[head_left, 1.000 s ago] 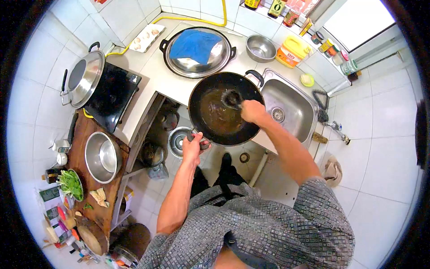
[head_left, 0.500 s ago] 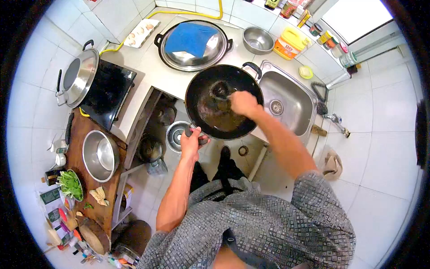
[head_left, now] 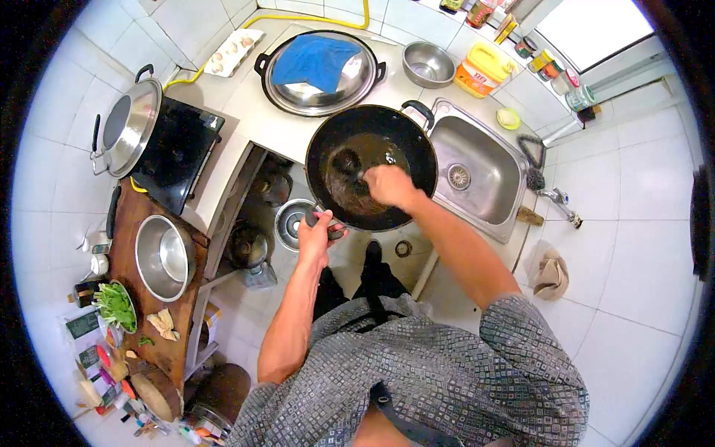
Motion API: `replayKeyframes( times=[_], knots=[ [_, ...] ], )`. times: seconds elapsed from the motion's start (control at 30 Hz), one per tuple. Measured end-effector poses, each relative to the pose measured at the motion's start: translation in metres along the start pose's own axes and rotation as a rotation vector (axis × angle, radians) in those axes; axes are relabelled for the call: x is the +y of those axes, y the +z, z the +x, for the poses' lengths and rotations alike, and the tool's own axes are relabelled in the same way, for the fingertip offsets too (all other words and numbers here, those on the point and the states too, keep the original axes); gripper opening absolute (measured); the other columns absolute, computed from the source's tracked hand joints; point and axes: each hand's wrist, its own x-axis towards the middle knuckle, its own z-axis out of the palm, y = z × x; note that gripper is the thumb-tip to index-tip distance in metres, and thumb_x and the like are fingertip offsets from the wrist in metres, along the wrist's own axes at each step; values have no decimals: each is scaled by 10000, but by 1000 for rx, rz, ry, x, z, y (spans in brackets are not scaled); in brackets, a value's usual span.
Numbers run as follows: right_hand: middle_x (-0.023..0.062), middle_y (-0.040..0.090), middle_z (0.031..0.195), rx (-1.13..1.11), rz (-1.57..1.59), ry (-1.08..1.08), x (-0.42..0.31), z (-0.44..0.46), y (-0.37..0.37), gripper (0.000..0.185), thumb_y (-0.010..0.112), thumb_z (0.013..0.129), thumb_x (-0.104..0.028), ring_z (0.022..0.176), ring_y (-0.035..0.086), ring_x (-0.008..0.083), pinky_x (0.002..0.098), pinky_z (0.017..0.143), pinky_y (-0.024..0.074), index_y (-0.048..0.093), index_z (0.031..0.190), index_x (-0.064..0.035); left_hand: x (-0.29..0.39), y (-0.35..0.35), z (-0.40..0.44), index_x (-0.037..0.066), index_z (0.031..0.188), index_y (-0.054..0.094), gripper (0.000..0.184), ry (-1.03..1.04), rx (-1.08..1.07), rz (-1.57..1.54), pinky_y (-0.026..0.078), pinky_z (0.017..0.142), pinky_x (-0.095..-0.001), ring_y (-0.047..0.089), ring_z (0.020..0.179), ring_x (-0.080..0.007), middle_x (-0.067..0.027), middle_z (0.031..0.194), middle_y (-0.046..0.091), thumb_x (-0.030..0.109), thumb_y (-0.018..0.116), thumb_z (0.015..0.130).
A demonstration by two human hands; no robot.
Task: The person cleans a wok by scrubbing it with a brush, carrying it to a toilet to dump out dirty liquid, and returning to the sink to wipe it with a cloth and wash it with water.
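A black wok (head_left: 322, 130) with murky liquid in its bottom is held at the counter's front edge, beside the sink. My left hand (head_left: 316, 240) is closed around the wok's dark handle (head_left: 334, 229) on the near side. Inside the wok, my right hand (head_left: 389, 184) is closed on a short tool with a dark round head (head_left: 346, 162). That head rests low in the wok, left of my fingers; its exact kind is unclear. The wok's far loop handle (head_left: 418, 112) points toward the sink.
To the right is a steel sink (head_left: 488, 167); behind the wok sits a lidded pan (head_left: 350, 93) under a blue cloth (head_left: 313, 63). A steel bowl (head_left: 430, 65) and an orange-yellow jug (head_left: 482, 71) stand farther back. On the left are a black stove (head_left: 182, 153) and a large basin (head_left: 162, 257).
My right hand has moved left within the wok, carrying the round-headed tool left and slightly toward me. My left hand keeps its hold on the handle.
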Motion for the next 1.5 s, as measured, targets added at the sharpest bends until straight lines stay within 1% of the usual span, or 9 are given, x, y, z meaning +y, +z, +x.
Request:
replayKeyframes(
  times=[0.23, 0.4, 0.57, 0.83, 1.0, 1.17, 1.27, 1.37, 1.5],
  knots=[
    [228, 701, 920, -160, -261, -147, 44, -44, -21, 244, 559, 790, -180, 867, 689, 411, 486, 805, 560, 738, 889, -48, -4, 3, 3, 85, 868, 478, 184, 28, 13, -19, 634, 628, -430, 631, 700, -204, -88, 822, 579, 137, 639, 937],
    [238, 694, 950, 88, -55, 1, 45, -11, -1, 260, 556, 834, -211, 900, 685, 390, 504, 811, 556, 736, 958, -70, -7, -4, 5, 84, 875, 482, 177, 17, -13, -2, 636, 631, -430, 637, 703, -214, -98, 819, 595, 135, 641, 935],
    [224, 695, 1021, -205, -170, -20, 41, -53, -24, 248, 549, 841, -178, 906, 689, 403, 495, 840, 550, 742, 957, -73, -1, 2, -1, 65, 923, 469, 188, 0, 11, 10, 635, 614, -395, 628, 719, -192, -79, 884, 556, 128, 646, 933],
    [222, 702, 944, 49, -157, 126, 25, 7, -22, 236, 588, 801, -174, 879, 692, 400, 498, 780, 565, 711, 948, -36, -12, -7, 10, 46, 956, 467, 192, 22, -17, -9, 629, 624, -400, 641, 712, -199, -100, 880, 596, 119, 642, 929],
    [235, 690, 894, -139, -285, -99, 84, -51, 0, 267, 542, 920, -215, 830, 669, 425, 506, 777, 536, 703, 902, -3, -15, 4, 3, 73, 1020, 549, 206, 60, 47, 185, 501, 540, -351, 623, 655, -169, -67, 791, 641, 199, 665, 905],
    [203, 685, 758, 13, 98, -462, 27, -25, 39, 234, 549, 925, -210, 667, 674, 323, 436, 601, 525, 722, 890, -57, -38, 5, 22, 69, 965, 546, 140, 173, 75, 58, 499, 524, -353, 599, 607, -154, -55, 742, 600, 149, 646, 909],
    [24, 479, 626, -175, 1164, 415, -47, 3, 19, 171, 557, 955, -234, 416, 328, 107, 238, 377, 255, 627, 1018, -92, -44, 4, 33, 54, 990, 496, 205, 212, 93, 205, 503, 500, -331, 592, 587, -133, -43, 751, 594, 174, 644, 914],
    [6, 389, 651, 128, 1745, 633, -15, 66, 39, 232, 454, 1021, -250, 417, 239, 98, 271, 372, 216, 442, 839, -108, -28, 5, 15, 49, 945, 512, 180, 223, 95, 164, 504, 520, -361, 602, 575, -153, -49, 723, 589, 145, 656, 895],
    [-5, 382, 629, 99, 1772, 645, -54, 75, 39, 267, 479, 1001, -244, 418, 277, 110, 278, 377, 226, 414, 771, -128, -19, 0, 11, 59, 902, 519, 155, 332, 99, 348, 491, 545, -350, 607, 570, -144, -47, 703, 598, 135, 652, 876]
  ],
)
